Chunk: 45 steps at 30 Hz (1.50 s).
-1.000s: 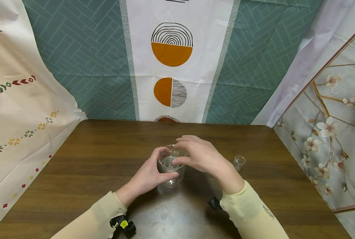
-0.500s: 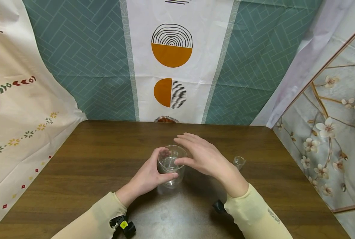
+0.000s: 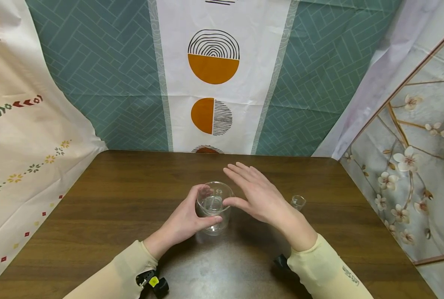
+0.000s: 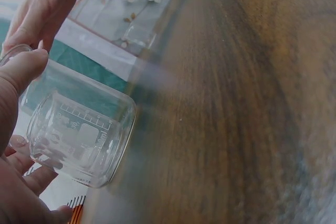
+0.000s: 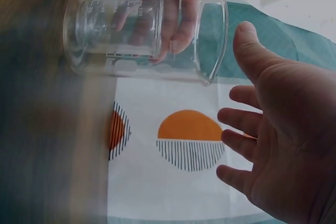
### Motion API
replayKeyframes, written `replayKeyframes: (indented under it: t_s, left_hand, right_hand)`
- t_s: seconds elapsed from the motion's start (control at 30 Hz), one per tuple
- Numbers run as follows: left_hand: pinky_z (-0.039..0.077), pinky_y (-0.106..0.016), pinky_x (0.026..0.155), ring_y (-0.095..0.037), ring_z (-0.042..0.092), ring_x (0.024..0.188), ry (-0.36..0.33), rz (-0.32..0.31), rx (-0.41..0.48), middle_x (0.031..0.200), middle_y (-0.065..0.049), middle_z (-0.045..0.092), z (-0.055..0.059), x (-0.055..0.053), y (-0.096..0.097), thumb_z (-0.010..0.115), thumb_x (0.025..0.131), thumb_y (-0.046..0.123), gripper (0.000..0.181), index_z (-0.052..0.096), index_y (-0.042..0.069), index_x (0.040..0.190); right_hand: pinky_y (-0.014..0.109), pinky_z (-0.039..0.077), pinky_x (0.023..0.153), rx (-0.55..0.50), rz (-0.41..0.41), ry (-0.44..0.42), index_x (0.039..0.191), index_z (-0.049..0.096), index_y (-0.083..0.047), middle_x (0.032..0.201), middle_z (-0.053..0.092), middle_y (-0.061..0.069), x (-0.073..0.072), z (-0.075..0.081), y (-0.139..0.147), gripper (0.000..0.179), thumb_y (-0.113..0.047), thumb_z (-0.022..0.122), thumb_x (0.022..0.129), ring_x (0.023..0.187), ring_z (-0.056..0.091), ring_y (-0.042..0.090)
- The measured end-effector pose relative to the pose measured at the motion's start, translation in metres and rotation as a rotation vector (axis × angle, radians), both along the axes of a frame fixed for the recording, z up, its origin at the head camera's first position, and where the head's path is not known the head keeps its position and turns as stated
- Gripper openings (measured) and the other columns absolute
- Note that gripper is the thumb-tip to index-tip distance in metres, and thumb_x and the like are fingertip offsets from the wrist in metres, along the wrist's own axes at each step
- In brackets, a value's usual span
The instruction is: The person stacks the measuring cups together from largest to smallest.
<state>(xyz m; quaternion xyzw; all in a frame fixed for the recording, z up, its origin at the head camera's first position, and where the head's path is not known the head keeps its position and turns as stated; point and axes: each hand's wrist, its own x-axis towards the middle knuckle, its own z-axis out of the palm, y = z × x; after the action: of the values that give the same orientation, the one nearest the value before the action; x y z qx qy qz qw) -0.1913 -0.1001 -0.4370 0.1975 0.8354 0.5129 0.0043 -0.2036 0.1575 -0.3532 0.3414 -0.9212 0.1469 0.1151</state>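
My left hand (image 3: 186, 220) grips a large clear glass beaker (image 3: 222, 218) from the left, with the thumb across its near side and the fingers behind. Inside it stands a smaller graduated beaker (image 5: 123, 27), visible through the outer wall in both wrist views. To the right of the large beaker's rim hovers my right hand (image 3: 261, 199), its fingers extended and holding nothing. Its thumb tip overlaps the rim in the head view, while the right wrist view shows a gap between thumb and rim.
A much smaller glass beaker (image 3: 298, 202) stands on the brown wooden table (image 3: 140, 174), right behind my right forearm. Patterned cloth (image 3: 132, 83) hangs along the table's far edge, with more cloth at both sides.
My right hand has drawn back to the right from over the beaker's mouth, and its fingers have straightened. The left hand and the large beaker have stayed in place.
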Motion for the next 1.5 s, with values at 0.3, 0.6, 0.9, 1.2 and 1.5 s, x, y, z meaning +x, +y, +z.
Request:
replayKeyframes:
  t_s: [0.3, 0.6, 0.9, 1.2, 1.5]
  left_hand:
    - [0.045, -0.053, 0.117, -0.026, 0.057, 0.141, 0.009, -0.004, 0.005, 0.151, -0.008, 0.061, 0.002, 0.001, 0.000, 0.098, 0.087, 0.037, 0.090, 0.044, 0.012, 0.154]
    - [0.044, -0.053, 0.117, -0.026, 0.057, 0.142, 0.015, -0.015, 0.020, 0.151, -0.007, 0.061, 0.002, 0.001, 0.000, 0.099, 0.086, 0.034, 0.090, 0.044, 0.012, 0.154]
    - [0.043, -0.053, 0.119, -0.025, 0.056, 0.143, 0.022, -0.010, 0.017, 0.152, -0.006, 0.061, 0.002, 0.001, 0.000, 0.099, 0.086, 0.035, 0.090, 0.045, 0.012, 0.153]
    - [0.042, -0.053, 0.119, -0.024, 0.056, 0.143, 0.021, -0.011, 0.022, 0.151, -0.005, 0.061, 0.001, 0.000, 0.000, 0.099, 0.085, 0.036, 0.089, 0.045, 0.013, 0.152]
    - [0.043, -0.053, 0.119, -0.023, 0.056, 0.143, 0.018, -0.006, 0.011, 0.151, -0.004, 0.062, 0.000, 0.000, 0.000, 0.099, 0.085, 0.036, 0.088, 0.045, 0.014, 0.152]
  right_hand:
    - [0.051, 0.019, 0.134, 0.024, -0.017, 0.026, 0.168, 0.046, -0.010, 0.173, 0.043, 0.009, 0.000, -0.006, 0.010, 0.090, -0.055, 0.080, 0.099, 0.164, 0.032, 0.032]
    - [0.052, 0.019, 0.134, 0.008, -0.033, 0.041, 0.169, 0.044, -0.010, 0.173, 0.043, 0.011, 0.000, -0.010, 0.023, 0.090, -0.055, 0.080, 0.099, 0.163, 0.032, 0.034]
    - [0.052, 0.018, 0.134, 0.022, -0.069, 0.030, 0.169, 0.044, -0.009, 0.174, 0.042, 0.011, 0.001, -0.011, 0.035, 0.090, -0.054, 0.079, 0.100, 0.165, 0.030, 0.032]
    - [0.053, 0.019, 0.133, 0.044, -0.096, 0.041, 0.169, 0.043, -0.009, 0.174, 0.042, 0.012, 0.000, -0.015, 0.049, 0.088, -0.053, 0.078, 0.101, 0.164, 0.031, 0.035]
    - [0.053, 0.019, 0.133, 0.046, -0.115, 0.041, 0.169, 0.043, -0.008, 0.173, 0.043, 0.013, 0.000, -0.019, 0.058, 0.089, -0.054, 0.078, 0.101, 0.163, 0.032, 0.036]
